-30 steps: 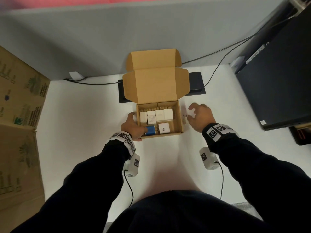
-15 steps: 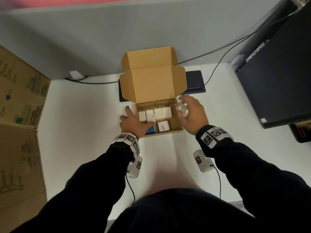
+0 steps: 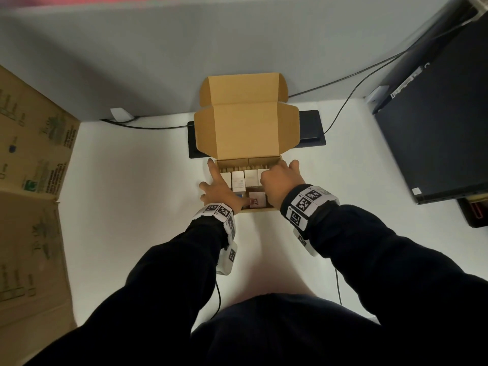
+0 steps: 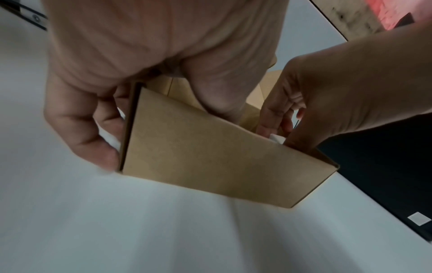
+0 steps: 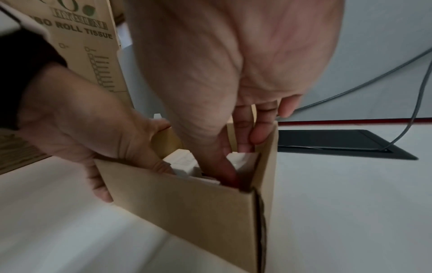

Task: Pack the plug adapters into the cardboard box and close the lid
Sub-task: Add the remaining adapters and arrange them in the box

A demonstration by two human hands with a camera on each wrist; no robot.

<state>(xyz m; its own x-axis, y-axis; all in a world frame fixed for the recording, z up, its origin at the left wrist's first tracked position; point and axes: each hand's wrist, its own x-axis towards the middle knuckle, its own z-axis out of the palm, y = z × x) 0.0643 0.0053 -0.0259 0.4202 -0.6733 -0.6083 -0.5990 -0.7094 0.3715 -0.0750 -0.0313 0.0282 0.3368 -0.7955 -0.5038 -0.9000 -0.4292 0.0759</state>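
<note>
A: Item one, table (image 3: 137, 207): white, carrying the cardboard box (image 3: 260, 209), lid (image 3: 247, 133) standing open.

B: Contents?

A: Plug adapters (image 3: 237, 179), white, packed in rows inside the box. Left hand (image 3: 220, 192): grip clamped on the box's left wall, thumb inside. Right hand (image 3: 281, 182): grip pinched on a white adapter (image 5: 240, 158), low in the right corner.

B: Risks?

A: Tight corner; forcing it may tilt the adapter or bulge the wall, leaving the lid unable to seat.
</note>
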